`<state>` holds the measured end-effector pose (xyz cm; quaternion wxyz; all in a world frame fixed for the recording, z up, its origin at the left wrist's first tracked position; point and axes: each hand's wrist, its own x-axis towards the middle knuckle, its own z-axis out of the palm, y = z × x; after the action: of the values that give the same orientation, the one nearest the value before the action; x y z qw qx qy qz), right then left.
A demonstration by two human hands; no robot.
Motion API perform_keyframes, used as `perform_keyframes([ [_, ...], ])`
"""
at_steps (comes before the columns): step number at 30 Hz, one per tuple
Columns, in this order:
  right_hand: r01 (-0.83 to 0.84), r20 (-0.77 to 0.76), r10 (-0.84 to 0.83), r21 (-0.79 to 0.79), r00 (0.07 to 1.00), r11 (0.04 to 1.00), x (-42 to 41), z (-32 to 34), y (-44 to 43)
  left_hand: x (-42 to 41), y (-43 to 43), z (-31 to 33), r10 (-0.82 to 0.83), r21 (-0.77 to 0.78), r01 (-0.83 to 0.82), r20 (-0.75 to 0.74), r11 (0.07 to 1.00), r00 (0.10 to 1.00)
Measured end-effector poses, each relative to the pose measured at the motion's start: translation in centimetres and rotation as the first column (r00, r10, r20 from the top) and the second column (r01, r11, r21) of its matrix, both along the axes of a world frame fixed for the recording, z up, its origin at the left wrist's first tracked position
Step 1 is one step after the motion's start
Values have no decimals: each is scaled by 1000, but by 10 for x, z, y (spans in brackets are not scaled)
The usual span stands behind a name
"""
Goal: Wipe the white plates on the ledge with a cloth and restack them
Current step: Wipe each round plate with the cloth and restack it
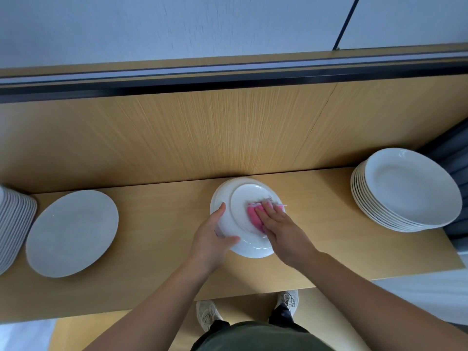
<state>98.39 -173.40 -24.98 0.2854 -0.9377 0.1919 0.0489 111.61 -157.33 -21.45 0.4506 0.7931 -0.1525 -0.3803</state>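
**Plate being wiped at the middle of the counter**

A tall stack of round white ceramic plates (405, 191) is sitting at the right end of the long pale wooden counter (164, 224), well apart from the hands. A single flat, greyish-white plate (72, 233) is lying on the left part of the counter. Just beside it, a second stack of white plates (15, 224) is showing at the picture's left edge, partly cut off. A wood-grain wall panel (202, 135) is rising straight behind the counter, and a dark curtain (453, 148) is hanging past the right stack. Nothing is lying between the hands and either stack.

The white plate being wiped (243, 196) is sitting at the middle of the counter, turned bottom up, with its far rim close to the wall panel. Whether its near edge is lifted off the wood cannot be told.

The left hand (212, 236) is gripping this plate by its left rim, with the thumb curling over the near edge. The right hand (281, 224) is lying flat, its straight fingers pressing a folded pink cloth (253, 216) onto the plate's underside.
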Motion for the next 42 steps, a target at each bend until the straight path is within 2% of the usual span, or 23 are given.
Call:
perform_keyframes([
  [10,102,-74,-105,-38,992,994,60,17,-18,5,-3,3,-40,13,39,28,999,999],
  [12,70,-77,-75,-65,994,995,68,16,-15,6,-4,3,-34,15,34,17,999,999],
  [18,-85,-23,85,1,996,996,64,12,-10,6,-4,2,-7,20,7,-1,1000,1000],
  [21,-158,40,157,23,987,987,52,17,-6,7,-6,4,1,21,-1,-3,1000,1000],
  [31,-314,71,310,42,948,949,-7,19,-23,9,-7,11,20,-16,-21,-37,1000,999],
  [35,-282,37,282,-7,959,960,-14,13,-47,9,-6,10,1,-7,-1,-37,1000,999],
  [39,-90,58,88,36,994,995,6,13,-56,9,-7,13,-28,-13,28,-14,1000,999],
  [42,-54,33,53,27,998,998,11,22,-55,13,-9,15,-70,-30,70,4,997,998],
])
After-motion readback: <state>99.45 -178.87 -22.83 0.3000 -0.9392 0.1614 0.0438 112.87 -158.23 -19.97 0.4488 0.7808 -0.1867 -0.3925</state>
